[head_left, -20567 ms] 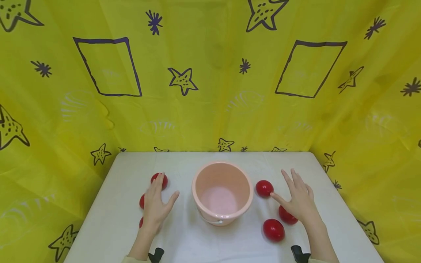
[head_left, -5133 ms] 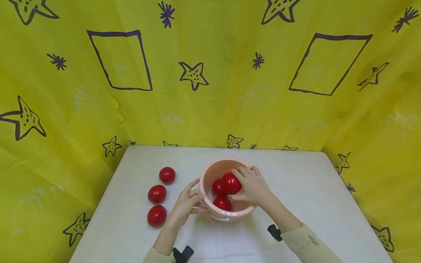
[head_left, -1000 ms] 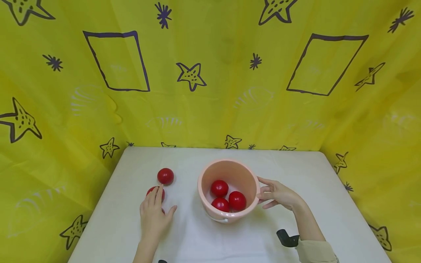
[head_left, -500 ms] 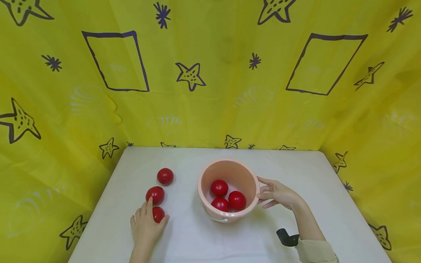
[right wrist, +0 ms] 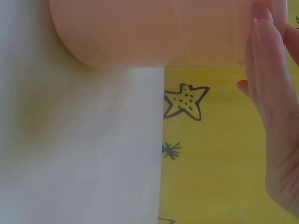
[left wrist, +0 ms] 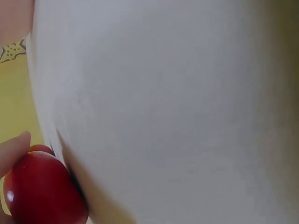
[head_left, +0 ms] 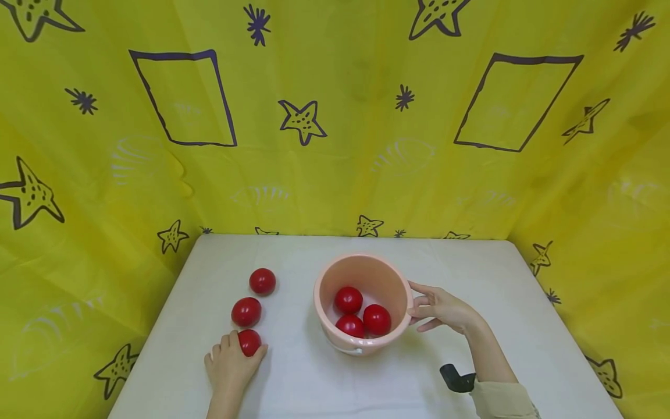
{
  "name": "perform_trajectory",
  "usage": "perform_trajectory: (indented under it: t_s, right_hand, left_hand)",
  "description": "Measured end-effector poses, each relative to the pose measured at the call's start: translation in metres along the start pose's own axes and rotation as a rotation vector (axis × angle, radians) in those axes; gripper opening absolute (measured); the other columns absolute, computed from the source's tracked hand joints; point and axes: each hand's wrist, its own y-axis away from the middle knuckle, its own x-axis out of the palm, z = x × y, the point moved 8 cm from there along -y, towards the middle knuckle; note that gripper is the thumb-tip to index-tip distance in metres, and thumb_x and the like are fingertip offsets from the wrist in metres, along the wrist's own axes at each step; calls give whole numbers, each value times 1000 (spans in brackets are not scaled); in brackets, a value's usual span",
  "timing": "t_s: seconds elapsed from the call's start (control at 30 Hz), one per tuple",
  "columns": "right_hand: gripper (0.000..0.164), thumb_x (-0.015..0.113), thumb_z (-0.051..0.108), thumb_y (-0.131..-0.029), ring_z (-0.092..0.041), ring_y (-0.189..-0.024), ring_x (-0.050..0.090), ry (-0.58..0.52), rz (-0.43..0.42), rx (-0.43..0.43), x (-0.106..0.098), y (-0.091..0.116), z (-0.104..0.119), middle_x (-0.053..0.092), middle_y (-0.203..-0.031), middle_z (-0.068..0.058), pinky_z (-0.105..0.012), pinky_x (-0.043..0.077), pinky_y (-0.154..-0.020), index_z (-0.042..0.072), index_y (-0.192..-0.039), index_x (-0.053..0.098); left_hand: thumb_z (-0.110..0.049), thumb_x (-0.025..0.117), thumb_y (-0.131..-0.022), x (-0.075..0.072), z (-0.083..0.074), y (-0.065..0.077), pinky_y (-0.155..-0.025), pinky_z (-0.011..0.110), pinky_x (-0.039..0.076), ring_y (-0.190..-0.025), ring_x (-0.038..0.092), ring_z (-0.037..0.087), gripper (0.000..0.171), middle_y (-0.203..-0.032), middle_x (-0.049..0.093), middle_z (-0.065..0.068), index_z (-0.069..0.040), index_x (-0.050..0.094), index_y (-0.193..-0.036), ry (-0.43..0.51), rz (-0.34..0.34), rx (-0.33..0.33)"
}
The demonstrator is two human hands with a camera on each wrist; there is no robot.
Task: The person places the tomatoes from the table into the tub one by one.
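In the head view my left hand (head_left: 230,364) grips the nearest red ball (head_left: 249,343) on the left side of the table, thumb on its right and fingers around its left. The left wrist view shows this glossy, slightly oval red ball (left wrist: 44,189) large beside a fingertip. My right hand (head_left: 445,309) holds the right rim of a pink bucket (head_left: 325,326), fingers along its outer wall. Inside the upright bucket lie three red balls, one at the back (head_left: 348,300). Its pink wall (right wrist: 154,32) fills the top of the right wrist view.
Two more red balls, a middle one (head_left: 246,312) and a far one (head_left: 263,281), sit beyond my left hand on the white table (head_left: 460,262). A yellow curtain (head_left: 335,174) with drawn stars stands behind and at both sides. A black wrist mount (head_left: 456,379) is by my right sleeve.
Three red balls from the right have gone into the bucket. Lately my left hand drew back from the middle ball to the nearest and closed round it. The right hand stays at the rim.
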Motion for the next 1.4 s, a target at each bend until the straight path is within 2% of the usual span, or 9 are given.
perform_trajectory:
  t_s: [0.17, 0.37, 0.5, 0.63, 0.83, 0.9, 1.0, 1.17, 1.4]
  right_hand:
    - [78, 63, 16, -85, -26, -85, 66, 8, -7, 4, 0, 0, 0, 60, -110, -23, -40, 55, -71, -2, -144, 15]
    - [77, 63, 16, -86, -26, -86, 66, 13, -16, 13, 0, 0, -2, 59, -112, -24, -40, 55, -70, -1, -144, 15]
    - [78, 63, 16, -86, -27, -86, 66, 16, -17, 15, 0, 0, -2, 59, -111, -23, -40, 55, -70, -1, -144, 15]
    - [78, 63, 17, -85, -27, -86, 66, 18, -16, 13, 0, 0, -1, 60, -110, -23, -40, 55, -71, -1, -144, 16]
    - [77, 63, 16, -86, -26, -85, 66, 21, -17, 11, 0, 0, 0, 60, -110, -23, -40, 55, -71, -1, -144, 16]
    - [77, 63, 15, -86, -26, -85, 66, 18, -16, 12, 0, 0, 0, 60, -109, -23, -40, 55, -71, -1, -144, 16]
    - [77, 63, 15, -86, -26, -85, 66, 14, -16, 17, 0, 1, 0, 60, -108, -22, -39, 55, -71, -1, -144, 16]
    - [76, 62, 14, -86, -25, -84, 66, 14, -14, 14, -1, 0, 0, 61, -108, -22, -39, 56, -70, -2, -144, 16]
    - [76, 63, 14, -86, -26, -84, 66, 8, -7, 4, -1, -1, -1, 61, -107, -22, -40, 55, -70, -2, -144, 16]
  left_hand:
    - [-43, 70, -67, 1, 1, 0, -81, 59, 33, -96, 43, 46, 76, -99, 48, 29, 12, 43, -112, -37, 40, -37]
    - [-43, 70, -68, -2, 0, 1, -80, 58, 35, -95, 43, 44, 73, -97, 48, 27, 13, 45, -109, -57, 25, -40]
    - [-43, 68, -69, -5, -5, 1, -77, 56, 37, -93, 43, 44, 71, -96, 47, 26, 13, 46, -108, -37, 0, -5]
    - [-45, 70, -68, -14, -20, -1, -78, 56, 39, -92, 46, 42, 72, -99, 50, 25, 10, 49, -110, -21, -73, 61]
    - [-46, 74, -66, -49, -68, -9, -83, 56, 40, -97, 47, 38, 72, -107, 51, 22, 3, 51, -113, 39, -238, 222]
    - [-45, 75, -64, -62, -89, -11, -84, 56, 41, -99, 47, 37, 72, -110, 51, 21, 1, 51, -115, 49, -267, 279]
    - [-45, 76, -63, -74, -122, -14, -87, 55, 41, -103, 47, 35, 75, -113, 51, 19, -2, 50, -118, 26, -271, 361]
    - [-52, 73, -65, -74, -173, -20, -92, 50, 42, -107, 46, 30, 79, -116, 51, 14, -6, 48, -124, -28, -217, 479]
    - [-56, 69, -68, -57, -231, -21, -91, 43, 43, -106, 46, 24, 76, -115, 52, 8, -10, 47, -124, -93, -171, 646]
